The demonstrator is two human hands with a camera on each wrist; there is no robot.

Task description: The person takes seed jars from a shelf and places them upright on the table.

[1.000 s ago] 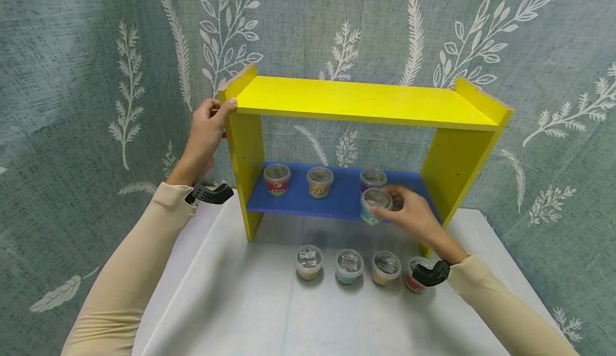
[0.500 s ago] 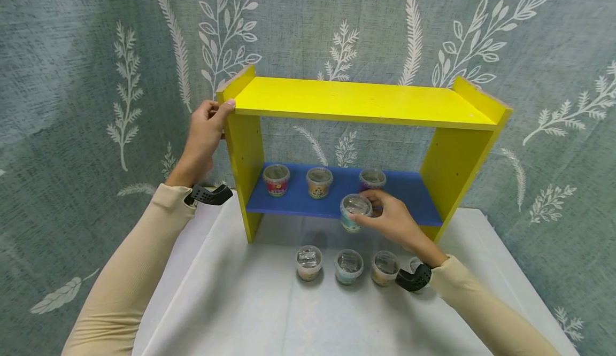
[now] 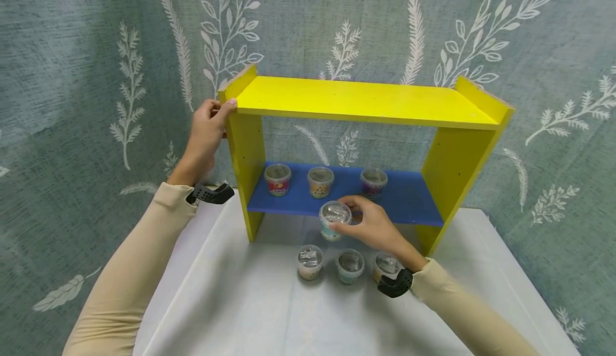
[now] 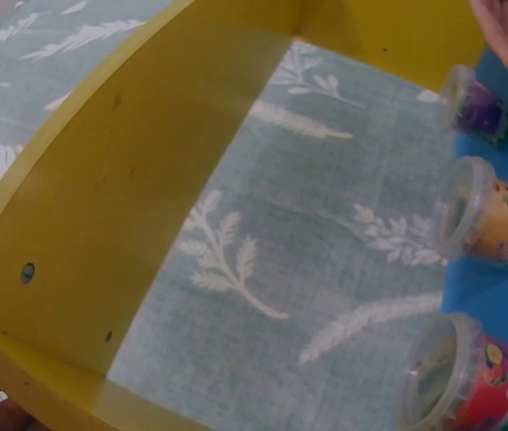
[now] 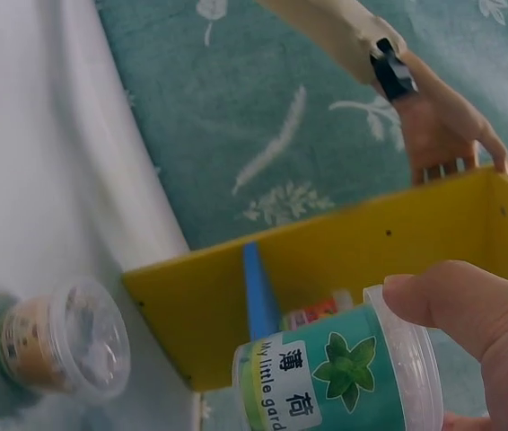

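Note:
My right hand (image 3: 370, 225) pinches a lidded plastic cup (image 3: 331, 230) near the rim, thumb on the near side. In the right wrist view, this cup's teal label (image 5: 339, 377) shows a green leaf. It hangs in front of the blue board (image 3: 404, 201) of a yellow shelf unit (image 3: 366, 99). My left hand (image 3: 204, 131) grips the unit's upper left side, thumb over the front edge. On the blue board stand a red cup (image 3: 277, 186), an orange cup (image 3: 320, 187) and a purple cup (image 3: 372, 187).
On the white tablecloth (image 3: 250, 308), before the unit, stand a pale cup (image 3: 309, 271), a teal-based cup (image 3: 349, 276) and an orange-based cup (image 3: 382, 266), partly behind my right wrist. Patterned green cloth (image 3: 298, 24) hangs behind.
My right hand has carried the teal cup leftward and slightly down, away from the purple cup. The right forearm now hides the red cup on the table. My left hand stays put.

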